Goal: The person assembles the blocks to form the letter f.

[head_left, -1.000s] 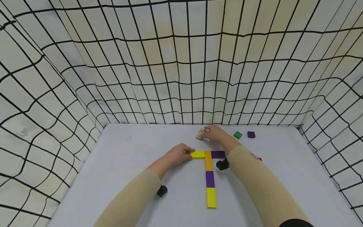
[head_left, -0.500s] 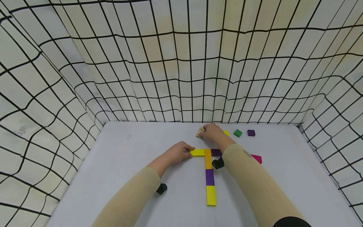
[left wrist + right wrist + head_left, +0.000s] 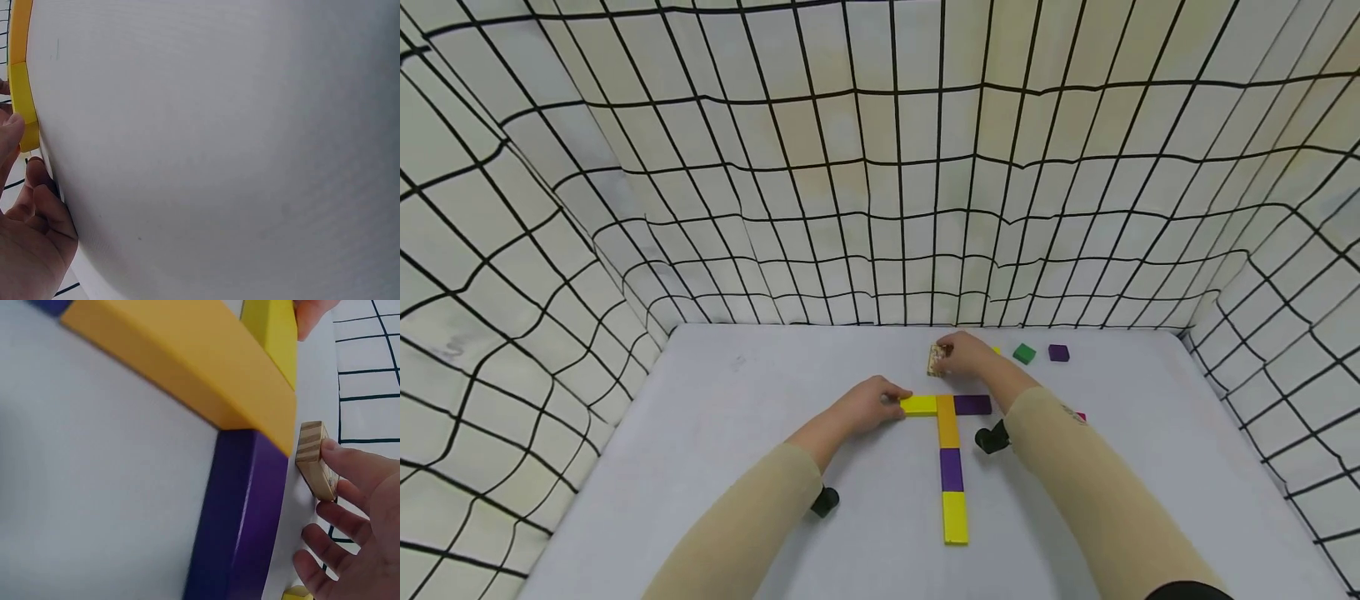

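Several flat blocks form a T on the white table. In the head view, the crossbar is a yellow block, the top of an orange block and a purple block. Below the orange one, a purple block and a yellow block make the stem. My left hand pinches the outer end of the left yellow block; its thumb lies on that block in the left wrist view. Just beyond the T, my right hand holds a patterned wooden block between thumb and fingers.
Toward the table's back right lie a green block and a small purple block. A yellow block is mostly hidden behind my right hand, and a pink block by my right sleeve. Black netting rises around the table.
The wooden block in my right hand has shifted slightly right and nearer the T, and turned straighter. My left hand stays at the yellow block's end.
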Tool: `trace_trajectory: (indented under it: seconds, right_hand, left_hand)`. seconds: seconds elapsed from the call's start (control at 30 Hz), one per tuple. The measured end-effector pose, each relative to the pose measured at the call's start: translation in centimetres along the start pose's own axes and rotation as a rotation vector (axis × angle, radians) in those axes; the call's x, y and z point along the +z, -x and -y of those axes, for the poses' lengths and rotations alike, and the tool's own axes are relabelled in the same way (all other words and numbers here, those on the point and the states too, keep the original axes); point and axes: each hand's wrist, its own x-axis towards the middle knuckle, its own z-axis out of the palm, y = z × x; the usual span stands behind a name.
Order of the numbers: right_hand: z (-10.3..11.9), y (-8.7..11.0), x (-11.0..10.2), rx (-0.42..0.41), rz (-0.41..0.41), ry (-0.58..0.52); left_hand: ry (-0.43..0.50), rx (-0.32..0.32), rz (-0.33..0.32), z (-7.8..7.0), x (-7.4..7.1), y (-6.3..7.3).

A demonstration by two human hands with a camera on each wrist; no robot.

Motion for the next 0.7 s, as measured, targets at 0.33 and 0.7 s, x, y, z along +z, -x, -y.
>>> trace_trajectory:
  seconds: [0.33,0.7]
  right_hand:
    - [-0.3,1.8,0.1,-0.020,0.023,0.012]
    - [-1.0,3.3,0.2,-0.061,0.045,0.013]
  left_hand:
    - [0.008,-0.003,0.006,-0.2,-0.2,0.1]
    - [0.027,-0.008,0.000,-0.1,-0.1,0.0]
